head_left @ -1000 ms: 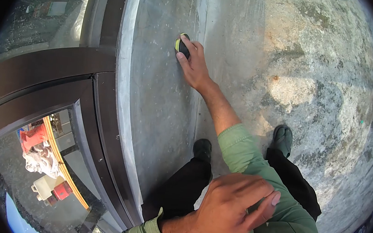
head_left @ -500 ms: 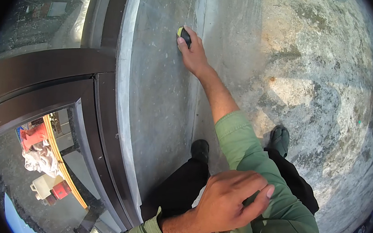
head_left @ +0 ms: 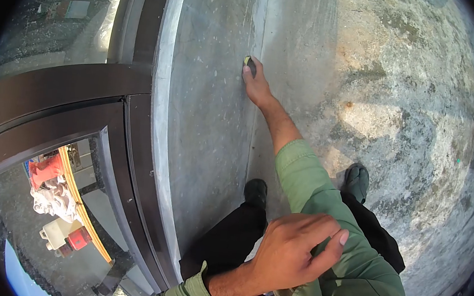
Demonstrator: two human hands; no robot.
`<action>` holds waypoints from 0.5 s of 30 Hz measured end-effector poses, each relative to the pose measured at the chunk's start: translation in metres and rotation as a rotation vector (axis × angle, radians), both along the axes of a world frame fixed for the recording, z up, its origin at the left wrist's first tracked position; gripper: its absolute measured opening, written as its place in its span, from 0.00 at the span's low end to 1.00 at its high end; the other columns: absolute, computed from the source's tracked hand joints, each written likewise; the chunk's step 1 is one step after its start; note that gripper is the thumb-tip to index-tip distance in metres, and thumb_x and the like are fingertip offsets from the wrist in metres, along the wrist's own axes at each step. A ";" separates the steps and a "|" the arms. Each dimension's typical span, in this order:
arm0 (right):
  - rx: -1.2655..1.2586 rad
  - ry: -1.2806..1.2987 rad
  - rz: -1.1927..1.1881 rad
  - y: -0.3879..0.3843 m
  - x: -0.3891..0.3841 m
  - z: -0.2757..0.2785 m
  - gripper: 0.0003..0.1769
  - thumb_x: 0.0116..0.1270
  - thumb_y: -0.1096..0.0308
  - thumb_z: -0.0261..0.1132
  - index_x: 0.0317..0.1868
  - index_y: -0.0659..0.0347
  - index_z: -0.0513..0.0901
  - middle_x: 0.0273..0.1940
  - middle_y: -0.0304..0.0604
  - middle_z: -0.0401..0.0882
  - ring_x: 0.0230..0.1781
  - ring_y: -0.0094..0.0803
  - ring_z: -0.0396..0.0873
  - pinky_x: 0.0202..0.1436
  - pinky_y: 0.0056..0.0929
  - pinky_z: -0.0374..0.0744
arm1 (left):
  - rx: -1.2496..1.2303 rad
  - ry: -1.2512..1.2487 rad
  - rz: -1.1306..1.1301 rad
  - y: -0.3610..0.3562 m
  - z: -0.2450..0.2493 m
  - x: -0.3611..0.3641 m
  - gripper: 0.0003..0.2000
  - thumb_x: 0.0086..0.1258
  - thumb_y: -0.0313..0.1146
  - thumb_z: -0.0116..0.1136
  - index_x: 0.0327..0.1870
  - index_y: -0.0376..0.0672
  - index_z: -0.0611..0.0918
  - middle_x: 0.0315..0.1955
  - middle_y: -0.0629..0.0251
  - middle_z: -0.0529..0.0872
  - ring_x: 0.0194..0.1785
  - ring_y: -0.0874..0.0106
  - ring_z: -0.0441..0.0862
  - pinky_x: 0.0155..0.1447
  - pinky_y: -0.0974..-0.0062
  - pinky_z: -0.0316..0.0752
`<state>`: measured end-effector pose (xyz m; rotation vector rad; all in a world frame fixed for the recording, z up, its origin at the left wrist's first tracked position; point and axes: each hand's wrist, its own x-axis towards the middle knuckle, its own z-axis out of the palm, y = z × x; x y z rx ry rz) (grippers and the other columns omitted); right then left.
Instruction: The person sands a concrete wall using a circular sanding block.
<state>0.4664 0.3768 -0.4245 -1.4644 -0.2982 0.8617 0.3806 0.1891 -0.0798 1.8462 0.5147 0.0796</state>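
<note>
My right hand [head_left: 258,87] reaches far forward along the grey wall surface [head_left: 207,106]. Its fingers wrap round a small black and yellow-green pad-like object [head_left: 251,66], pressed to or just off the wall near the corner line with the floor; its exact kind is not clear. Closer to my body, my left hand [head_left: 296,246] is curled into a fist in front of my right green sleeve [head_left: 318,183]. Its thumb lies against the bent fingers, and whatever is inside, if anything, is hidden.
Left of the wall strip runs a dark brown window frame [head_left: 74,80] with glass, reflecting or showing red and white items. My dark shoes [head_left: 356,181] stand on the stained concrete floor [head_left: 405,162], one close to the wall.
My right hand, with the black and yellow-green object, has moved back towards me and rightward to the corner line. My left hand has barely moved. The view has shifted slightly.
</note>
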 end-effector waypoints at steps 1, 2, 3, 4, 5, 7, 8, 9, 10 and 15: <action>-0.001 -0.003 -0.002 -0.004 -0.002 0.005 0.31 0.81 0.53 0.54 0.78 0.52 0.61 0.74 0.60 0.66 0.75 0.54 0.66 0.77 0.42 0.65 | -0.001 -0.003 -0.002 0.001 0.001 0.001 0.04 0.68 0.25 0.66 0.32 0.39 0.82 0.20 0.65 0.79 0.19 0.69 0.73 0.25 0.70 0.67; 0.022 -0.018 -0.003 -0.009 -0.010 0.006 0.31 0.81 0.53 0.54 0.78 0.52 0.60 0.74 0.60 0.66 0.75 0.54 0.66 0.77 0.42 0.65 | -0.002 0.004 -0.009 0.002 0.001 0.002 0.04 0.68 0.25 0.66 0.32 0.39 0.82 0.20 0.65 0.79 0.19 0.69 0.73 0.26 0.70 0.68; 0.046 -0.030 -0.001 -0.012 -0.018 0.006 0.31 0.81 0.53 0.54 0.78 0.52 0.60 0.74 0.59 0.66 0.75 0.53 0.66 0.77 0.41 0.64 | -0.001 0.014 -0.013 0.003 0.001 0.002 0.04 0.68 0.25 0.65 0.32 0.39 0.82 0.21 0.64 0.79 0.19 0.69 0.74 0.26 0.70 0.68; 0.048 -0.028 0.001 -0.015 -0.025 0.005 0.31 0.81 0.53 0.54 0.78 0.52 0.60 0.74 0.59 0.66 0.75 0.53 0.66 0.77 0.41 0.64 | 0.001 0.016 -0.010 0.004 0.001 0.003 0.04 0.68 0.25 0.65 0.32 0.39 0.82 0.21 0.64 0.79 0.19 0.69 0.74 0.26 0.70 0.68; 0.070 -0.018 -0.009 -0.018 -0.031 0.004 0.31 0.81 0.53 0.55 0.78 0.53 0.61 0.73 0.58 0.67 0.75 0.52 0.67 0.77 0.40 0.65 | -0.004 -0.010 -0.001 0.003 0.000 0.004 0.04 0.68 0.26 0.65 0.32 0.39 0.82 0.21 0.64 0.79 0.19 0.69 0.74 0.25 0.70 0.68; 0.090 -0.006 -0.023 -0.021 -0.032 -0.001 0.31 0.81 0.53 0.56 0.77 0.54 0.61 0.73 0.58 0.68 0.74 0.50 0.67 0.77 0.39 0.65 | -0.012 -0.034 0.005 0.002 -0.001 0.005 0.04 0.68 0.26 0.65 0.32 0.39 0.82 0.21 0.64 0.80 0.19 0.69 0.74 0.25 0.70 0.68; 0.112 -0.003 -0.007 -0.021 -0.029 -0.003 0.31 0.80 0.53 0.57 0.77 0.55 0.62 0.72 0.57 0.69 0.73 0.49 0.68 0.76 0.39 0.65 | -0.008 -0.028 -0.005 0.001 -0.001 0.005 0.04 0.68 0.26 0.65 0.32 0.39 0.82 0.21 0.64 0.80 0.19 0.68 0.75 0.25 0.70 0.68; 0.135 -0.002 0.009 -0.020 -0.025 -0.005 0.31 0.80 0.53 0.58 0.76 0.56 0.62 0.71 0.57 0.70 0.73 0.47 0.69 0.76 0.38 0.66 | -0.004 -0.024 -0.015 0.001 0.000 0.005 0.05 0.68 0.26 0.66 0.32 0.39 0.82 0.21 0.64 0.80 0.20 0.68 0.75 0.25 0.70 0.68; 0.135 -0.005 0.007 -0.021 -0.022 -0.007 0.31 0.80 0.53 0.58 0.76 0.56 0.62 0.71 0.57 0.70 0.73 0.47 0.69 0.76 0.38 0.66 | -0.005 -0.026 -0.017 0.001 0.000 0.005 0.05 0.68 0.26 0.66 0.32 0.39 0.82 0.21 0.64 0.80 0.20 0.68 0.75 0.25 0.70 0.68; 0.202 0.120 0.036 -0.022 -0.027 -0.013 0.31 0.79 0.52 0.59 0.75 0.54 0.63 0.69 0.59 0.71 0.70 0.47 0.72 0.73 0.40 0.68 | -0.001 -0.024 -0.022 0.003 0.001 0.004 0.05 0.67 0.25 0.66 0.31 0.39 0.82 0.21 0.64 0.80 0.20 0.67 0.75 0.25 0.70 0.68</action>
